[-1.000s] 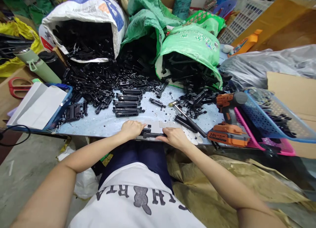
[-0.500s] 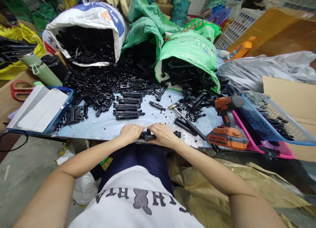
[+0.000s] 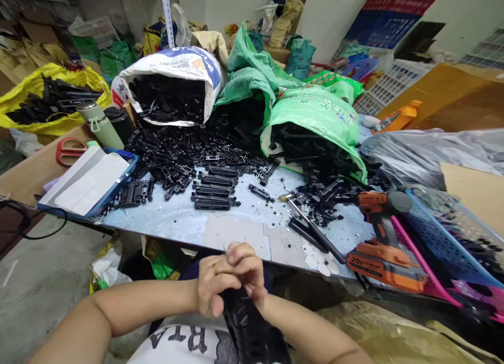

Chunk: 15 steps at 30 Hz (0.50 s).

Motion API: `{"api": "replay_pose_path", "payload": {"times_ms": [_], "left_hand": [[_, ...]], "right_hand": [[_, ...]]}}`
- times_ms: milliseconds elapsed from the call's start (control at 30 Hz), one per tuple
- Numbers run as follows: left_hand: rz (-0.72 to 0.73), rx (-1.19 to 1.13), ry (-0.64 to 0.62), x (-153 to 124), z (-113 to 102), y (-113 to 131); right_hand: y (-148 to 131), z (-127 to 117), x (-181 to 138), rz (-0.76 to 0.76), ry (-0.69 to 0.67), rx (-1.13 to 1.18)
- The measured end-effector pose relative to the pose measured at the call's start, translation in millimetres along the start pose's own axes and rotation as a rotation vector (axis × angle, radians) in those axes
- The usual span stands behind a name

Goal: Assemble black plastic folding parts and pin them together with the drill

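A loose grip could let the long black plastic part (image 3: 252,330) drop to the floor (image 3: 35,285), since it sits off the near edge of the blue worktable (image 3: 157,211), and the left hand (image 3: 212,285) and right hand (image 3: 250,272), bunched together, appear to clasp it only at its upper end. It looks faintly glossy and ridged, its lower end blurred.

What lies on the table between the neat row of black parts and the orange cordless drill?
Head view: one separate black plastic part, small scattered bits, a black-handled hammer, two black bars and a loose black heap.
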State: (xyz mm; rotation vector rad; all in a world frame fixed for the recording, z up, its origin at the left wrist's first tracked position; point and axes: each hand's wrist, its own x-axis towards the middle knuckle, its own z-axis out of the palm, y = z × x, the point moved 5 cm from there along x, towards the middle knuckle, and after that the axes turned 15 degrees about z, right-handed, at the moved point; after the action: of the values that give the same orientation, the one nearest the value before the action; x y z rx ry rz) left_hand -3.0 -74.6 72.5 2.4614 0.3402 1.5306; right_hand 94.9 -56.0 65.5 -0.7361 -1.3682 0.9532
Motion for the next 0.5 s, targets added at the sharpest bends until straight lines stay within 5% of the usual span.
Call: {"api": "replay_pose_path", "payload": {"times_ms": [100,300,400,500], "left_hand": [[0.144,0.285,-0.054,-15.1,2.7,-19.7],[0.167,0.678,-0.556,-49.7,-3.6,-117.5],[0.094,0.696,-0.705,-59.5,-4.0,-140.5],[-0.132,0.736,-0.643,-49.9,0.3,-146.7]], "right_hand": [[42.9,1.5,27.3,0.114,-0.063,-0.214],[131.6,-57.7,102.6,0.35,-0.151,-1.308],[140.1,-80.8,108.6,0.341,-0.231,-1.507],[111.2,-114.3,103.5,0.267,-0.131,-1.524]]}}
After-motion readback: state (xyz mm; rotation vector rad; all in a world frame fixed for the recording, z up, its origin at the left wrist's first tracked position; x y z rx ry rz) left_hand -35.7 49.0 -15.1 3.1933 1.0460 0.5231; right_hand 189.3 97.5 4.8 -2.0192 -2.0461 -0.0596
